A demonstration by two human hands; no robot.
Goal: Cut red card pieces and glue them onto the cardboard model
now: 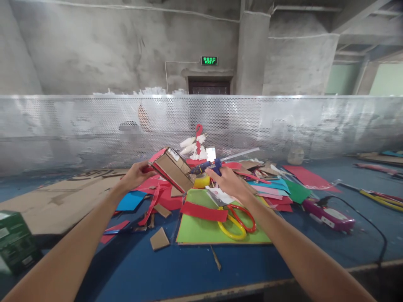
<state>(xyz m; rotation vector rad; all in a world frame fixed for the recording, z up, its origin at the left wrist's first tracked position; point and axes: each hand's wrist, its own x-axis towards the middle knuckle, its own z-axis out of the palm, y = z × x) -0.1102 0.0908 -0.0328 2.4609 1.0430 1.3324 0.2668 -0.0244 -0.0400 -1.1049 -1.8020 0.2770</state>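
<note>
My left hand (pixel 136 175) is closed on a folded brown cardboard piece (pixel 172 170), holding it tilted above the table. My right hand (pixel 229 181) grips a blue glue gun (pixel 208 167) whose nozzle points left at the cardboard's right edge. Below them lie a green sheet (pixel 201 230) with a red strip (pixel 203 211) across it, plus red and yellow scissors (pixel 237 220).
Coloured paper sheets (pixel 277 188) are piled right of my hands on the blue table (pixel 176 268). A purple device (pixel 327 214) with a black cable lies at right. A large flat cardboard (pixel 59 200) and a green box (pixel 15 243) lie at left. A perforated metal screen (pixel 283 121) borders the back.
</note>
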